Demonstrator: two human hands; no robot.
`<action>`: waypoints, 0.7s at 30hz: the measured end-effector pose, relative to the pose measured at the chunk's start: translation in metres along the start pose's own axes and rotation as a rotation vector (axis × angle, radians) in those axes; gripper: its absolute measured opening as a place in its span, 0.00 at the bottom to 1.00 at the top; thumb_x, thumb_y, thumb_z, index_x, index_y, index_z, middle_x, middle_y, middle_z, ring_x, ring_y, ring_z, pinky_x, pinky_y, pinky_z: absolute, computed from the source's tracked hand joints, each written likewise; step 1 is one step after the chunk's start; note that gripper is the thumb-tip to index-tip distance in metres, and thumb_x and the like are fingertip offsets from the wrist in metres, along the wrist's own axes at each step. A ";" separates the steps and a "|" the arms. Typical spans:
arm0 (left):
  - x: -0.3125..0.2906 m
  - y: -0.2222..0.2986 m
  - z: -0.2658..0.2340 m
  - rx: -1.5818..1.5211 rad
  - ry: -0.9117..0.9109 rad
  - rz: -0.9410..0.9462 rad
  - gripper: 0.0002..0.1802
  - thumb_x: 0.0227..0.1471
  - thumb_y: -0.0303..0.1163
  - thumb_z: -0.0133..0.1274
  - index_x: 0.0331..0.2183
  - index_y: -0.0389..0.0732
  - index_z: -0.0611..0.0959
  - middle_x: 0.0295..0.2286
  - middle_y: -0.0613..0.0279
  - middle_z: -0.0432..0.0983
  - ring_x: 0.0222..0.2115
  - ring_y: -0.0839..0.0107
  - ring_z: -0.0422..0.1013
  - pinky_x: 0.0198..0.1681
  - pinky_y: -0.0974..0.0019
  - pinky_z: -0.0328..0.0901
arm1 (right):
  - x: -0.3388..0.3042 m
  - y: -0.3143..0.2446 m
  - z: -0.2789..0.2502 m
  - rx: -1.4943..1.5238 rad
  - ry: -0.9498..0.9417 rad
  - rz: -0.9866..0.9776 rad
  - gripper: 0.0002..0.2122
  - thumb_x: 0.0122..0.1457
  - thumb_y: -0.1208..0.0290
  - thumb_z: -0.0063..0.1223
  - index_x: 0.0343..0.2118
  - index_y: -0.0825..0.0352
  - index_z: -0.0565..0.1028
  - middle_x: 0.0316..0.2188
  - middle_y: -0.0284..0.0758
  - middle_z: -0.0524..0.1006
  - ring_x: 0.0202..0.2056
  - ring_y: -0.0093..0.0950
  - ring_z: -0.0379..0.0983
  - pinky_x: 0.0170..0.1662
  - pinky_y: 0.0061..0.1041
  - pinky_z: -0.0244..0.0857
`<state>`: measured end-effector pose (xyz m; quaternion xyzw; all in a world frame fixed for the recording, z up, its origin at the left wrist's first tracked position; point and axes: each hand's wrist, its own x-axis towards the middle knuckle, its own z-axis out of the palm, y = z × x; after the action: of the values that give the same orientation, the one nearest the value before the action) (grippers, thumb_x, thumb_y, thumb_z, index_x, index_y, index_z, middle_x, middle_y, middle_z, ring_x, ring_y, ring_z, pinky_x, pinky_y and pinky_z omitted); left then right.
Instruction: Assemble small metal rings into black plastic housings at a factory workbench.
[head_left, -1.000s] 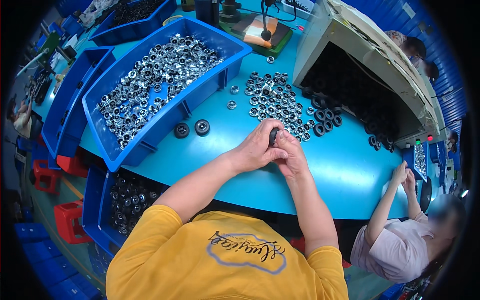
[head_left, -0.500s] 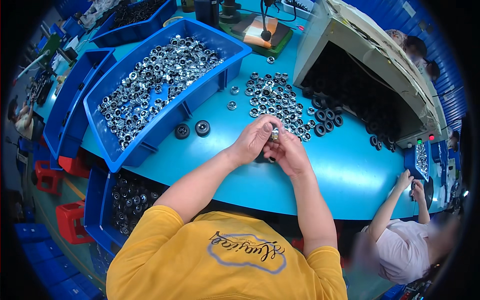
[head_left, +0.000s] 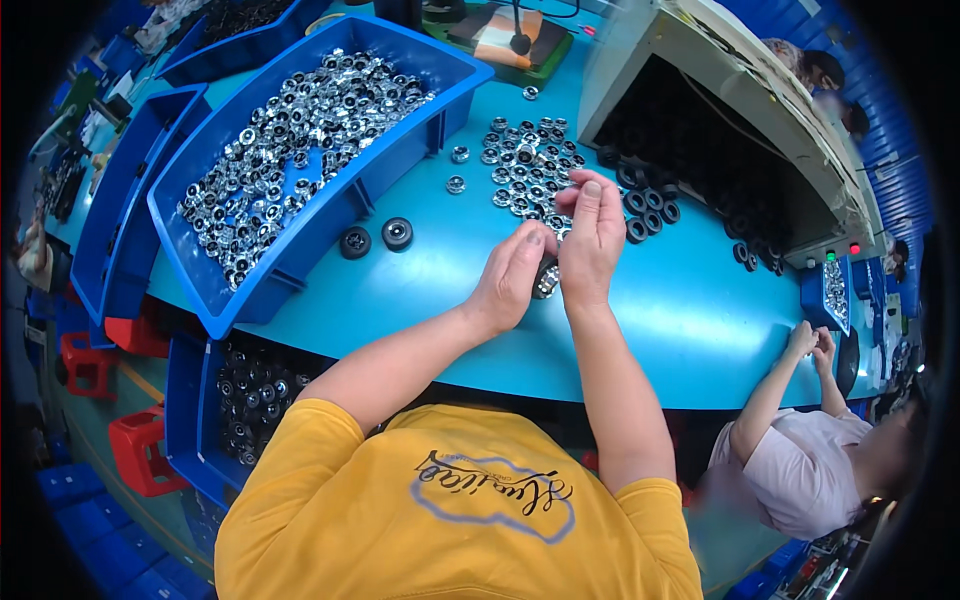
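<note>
A small wheel, with a dark tyre and a shiny silver hub, sits between my hands above the table. My left hand is closed round its left side. Upright beside it is my right hand, its lower palm near the wheel. The right fingers curl in against the thumb, and whatever they hold, if anything, is hidden. Beyond my hands, silver hubs lie spread on the table. Two wheels with black tyres rest to the left of my left hand.
A large blue bin of silver hubs stands at the left. Black tyres spill from a pale box-shaped housing on the right. Below the table edge, a blue crate holds dark wheels. A co-worker sits at right.
My right hand has risen, its fingers now pointing up instead of round the hub. A dark-tyred wheel now shows between my hands. The view has shifted slightly.
</note>
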<state>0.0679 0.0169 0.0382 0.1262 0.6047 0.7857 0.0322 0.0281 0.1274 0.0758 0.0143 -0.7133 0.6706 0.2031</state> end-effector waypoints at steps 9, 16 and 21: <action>0.000 -0.003 -0.002 0.001 0.087 0.011 0.18 0.68 0.42 0.34 0.35 0.40 0.74 0.25 0.69 0.66 0.24 0.81 0.60 0.28 0.71 0.56 | -0.007 0.006 0.010 0.089 0.063 0.086 0.13 0.75 0.66 0.40 0.45 0.69 0.75 0.26 0.29 0.75 0.29 0.18 0.70 0.35 0.21 0.68; -0.006 0.000 -0.002 0.111 0.137 0.167 0.18 0.70 0.40 0.35 0.36 0.37 0.74 0.24 0.59 0.69 0.24 0.72 0.64 0.30 0.65 0.61 | -0.012 -0.003 0.024 -0.006 0.169 -0.025 0.11 0.74 0.68 0.41 0.44 0.67 0.75 0.24 0.28 0.74 0.27 0.17 0.69 0.32 0.20 0.66; -0.007 -0.002 -0.005 0.079 0.167 0.190 0.18 0.71 0.39 0.35 0.37 0.37 0.74 0.24 0.58 0.70 0.24 0.70 0.65 0.31 0.64 0.63 | -0.020 -0.009 0.038 -0.107 0.259 -0.098 0.11 0.74 0.68 0.43 0.45 0.67 0.76 0.24 0.27 0.73 0.25 0.15 0.68 0.30 0.17 0.64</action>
<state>0.0735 0.0114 0.0339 0.1182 0.6212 0.7685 -0.0977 0.0387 0.0847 0.0780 -0.0484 -0.7143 0.6172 0.3262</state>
